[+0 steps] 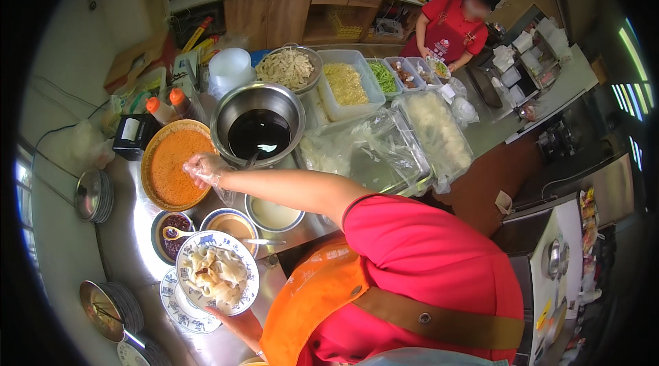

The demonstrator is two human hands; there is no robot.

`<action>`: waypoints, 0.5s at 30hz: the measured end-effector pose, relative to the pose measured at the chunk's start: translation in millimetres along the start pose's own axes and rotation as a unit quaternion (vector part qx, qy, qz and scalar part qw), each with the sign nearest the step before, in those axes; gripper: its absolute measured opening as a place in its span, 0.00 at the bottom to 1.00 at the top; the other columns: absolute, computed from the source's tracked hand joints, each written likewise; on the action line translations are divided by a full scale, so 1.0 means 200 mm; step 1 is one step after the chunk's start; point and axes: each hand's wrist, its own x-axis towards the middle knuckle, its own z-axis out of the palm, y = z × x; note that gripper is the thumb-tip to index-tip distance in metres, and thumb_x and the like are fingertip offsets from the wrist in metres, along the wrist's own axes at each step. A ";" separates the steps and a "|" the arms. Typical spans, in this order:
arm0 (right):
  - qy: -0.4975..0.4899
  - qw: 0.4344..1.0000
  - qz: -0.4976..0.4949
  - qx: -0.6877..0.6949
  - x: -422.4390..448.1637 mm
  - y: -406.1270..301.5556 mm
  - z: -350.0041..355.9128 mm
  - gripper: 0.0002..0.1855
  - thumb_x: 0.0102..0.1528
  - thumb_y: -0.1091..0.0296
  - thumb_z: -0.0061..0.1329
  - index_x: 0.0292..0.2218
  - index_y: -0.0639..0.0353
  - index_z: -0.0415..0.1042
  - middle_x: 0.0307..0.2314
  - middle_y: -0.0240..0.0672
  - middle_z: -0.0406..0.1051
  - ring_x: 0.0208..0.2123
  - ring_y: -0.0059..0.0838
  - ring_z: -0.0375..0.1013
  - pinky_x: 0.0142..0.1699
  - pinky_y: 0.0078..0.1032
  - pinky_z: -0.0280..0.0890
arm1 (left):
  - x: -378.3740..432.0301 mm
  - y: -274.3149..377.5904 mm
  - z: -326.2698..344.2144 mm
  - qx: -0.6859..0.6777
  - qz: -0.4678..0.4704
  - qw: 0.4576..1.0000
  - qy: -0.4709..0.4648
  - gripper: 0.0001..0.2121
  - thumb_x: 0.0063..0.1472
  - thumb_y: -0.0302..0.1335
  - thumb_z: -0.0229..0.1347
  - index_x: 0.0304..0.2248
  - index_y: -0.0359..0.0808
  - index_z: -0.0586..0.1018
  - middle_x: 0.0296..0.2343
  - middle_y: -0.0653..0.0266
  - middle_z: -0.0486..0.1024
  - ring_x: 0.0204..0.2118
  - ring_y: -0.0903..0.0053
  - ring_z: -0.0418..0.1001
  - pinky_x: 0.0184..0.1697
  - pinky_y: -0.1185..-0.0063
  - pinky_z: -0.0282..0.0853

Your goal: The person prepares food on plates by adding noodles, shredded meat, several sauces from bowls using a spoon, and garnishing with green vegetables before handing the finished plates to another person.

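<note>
My left hand [239, 327] supports a patterned blue-and-white plate [249, 268] from below at its near edge. Wide pale noodle-like strips [216, 276] with a dark brown spot of sauce lie on it. My right hand [203, 168], in a clear plastic glove, is over the right side of a basin of orange sauce [175, 160]. Its fingers are bent, and whether they grip a utensil is hidden. Beside that hand stands a steel bowl of dark liquid [260, 132]. Under the held plate, another patterned plate [172, 309] is partly covered.
Bowls of chili [172, 224], tan sauce [226, 222] and whitish liquid [273, 214] stand close by. Squeeze bottles [159, 108], tubs of yellow shreds [345, 83] and green strips [381, 78], and a film-covered tray [370, 150] line the counter. A co-worker [448, 31] holds a plate beyond.
</note>
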 end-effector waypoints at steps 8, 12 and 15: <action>-0.140 0.986 -0.036 0.079 -0.04 0.07 -0.05 0.17 0.63 0.60 0.43 0.48 0.60 0.69 0.26 0.32 0.72 0.25 0.22 0.72 0.30 0.22 0.71 | 0.04 -0.03 -0.02 -0.046 -0.024 0.998 -0.031 0.36 0.65 0.52 0.43 0.64 0.41 0.49 0.61 0.61 0.52 0.63 0.65 0.53 0.63 0.64 0.50; -0.130 0.956 -0.182 -0.190 -0.15 -0.14 -0.11 0.15 0.62 0.64 0.40 0.46 0.60 0.71 0.24 0.36 0.73 0.24 0.25 0.73 0.32 0.23 0.71 | 0.04 -0.01 -0.01 -0.062 -0.020 0.997 -0.032 0.32 0.67 0.49 0.42 0.62 0.36 0.52 0.59 0.60 0.57 0.61 0.66 0.57 0.63 0.67 0.53; -0.139 0.983 -0.091 -0.084 -0.15 -0.10 -0.07 0.17 0.64 0.62 0.41 0.49 0.62 0.69 0.30 0.40 0.74 0.28 0.27 0.75 0.34 0.23 0.74 | 0.04 0.04 -0.06 -0.052 -0.032 0.997 -0.049 0.31 0.66 0.50 0.43 0.62 0.42 0.54 0.58 0.62 0.60 0.59 0.66 0.60 0.59 0.64 0.59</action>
